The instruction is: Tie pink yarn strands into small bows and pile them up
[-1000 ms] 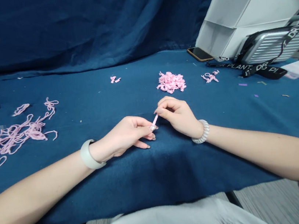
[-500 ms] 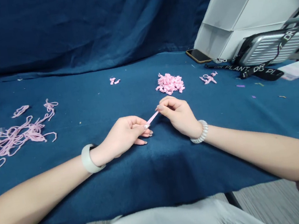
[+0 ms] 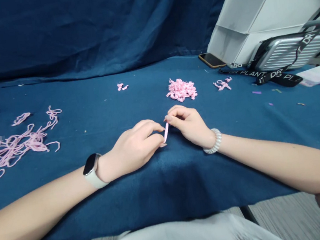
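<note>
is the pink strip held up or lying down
Held up: the right hand pinches the top of the pink strip, its lower end beside the left hand.

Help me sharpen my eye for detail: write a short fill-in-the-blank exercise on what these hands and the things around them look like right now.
1. The left hand wears a ____ on its wrist.
2. The short strip at the fingertips of the right hand is ____ in colour.
3. In this view, the tangled pink cord lies to the ____ of the hands.
4. A phone lies near a ____ hard-shell case.

Missing words: smartwatch; pink; left; silver.
</note>
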The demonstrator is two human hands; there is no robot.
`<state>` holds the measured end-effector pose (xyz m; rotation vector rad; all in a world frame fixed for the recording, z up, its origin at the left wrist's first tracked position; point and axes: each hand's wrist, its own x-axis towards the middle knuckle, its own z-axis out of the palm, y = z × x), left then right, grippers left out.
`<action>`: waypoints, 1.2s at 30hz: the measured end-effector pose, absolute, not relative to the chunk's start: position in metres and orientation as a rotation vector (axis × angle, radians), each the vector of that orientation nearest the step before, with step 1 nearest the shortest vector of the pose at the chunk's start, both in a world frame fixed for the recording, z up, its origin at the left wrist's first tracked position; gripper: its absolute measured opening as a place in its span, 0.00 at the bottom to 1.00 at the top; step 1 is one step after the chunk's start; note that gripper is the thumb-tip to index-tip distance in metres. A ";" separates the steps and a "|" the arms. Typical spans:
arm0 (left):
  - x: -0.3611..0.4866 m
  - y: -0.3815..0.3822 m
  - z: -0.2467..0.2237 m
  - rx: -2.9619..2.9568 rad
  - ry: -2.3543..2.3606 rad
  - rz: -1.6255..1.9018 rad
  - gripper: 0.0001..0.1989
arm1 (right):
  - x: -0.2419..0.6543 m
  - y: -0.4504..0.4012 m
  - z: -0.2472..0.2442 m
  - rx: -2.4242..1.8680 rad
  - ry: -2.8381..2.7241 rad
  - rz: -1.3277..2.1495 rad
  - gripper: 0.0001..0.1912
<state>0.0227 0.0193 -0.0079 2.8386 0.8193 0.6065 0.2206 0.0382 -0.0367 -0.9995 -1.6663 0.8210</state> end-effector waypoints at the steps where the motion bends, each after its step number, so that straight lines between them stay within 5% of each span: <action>1: 0.023 0.020 -0.009 2.854 0.794 0.582 0.11 | 0.220 0.037 -0.036 -0.981 -1.685 0.828 0.13; 13: 0.018 0.026 -0.020 2.716 0.767 0.395 0.12 | 0.216 0.034 -0.035 -0.956 -1.744 0.922 0.11; 22: 0.031 0.019 -0.015 2.168 0.931 0.852 0.11 | 0.214 0.033 -0.035 -0.939 -1.746 0.916 0.09; 29: 0.038 0.019 -0.017 1.463 1.012 0.839 0.11 | 0.215 0.034 -0.034 -0.968 -1.734 0.894 0.09; 36: 0.035 0.018 -0.017 1.489 1.049 0.947 0.10 | 0.214 0.035 -0.033 -1.028 -1.740 0.913 0.11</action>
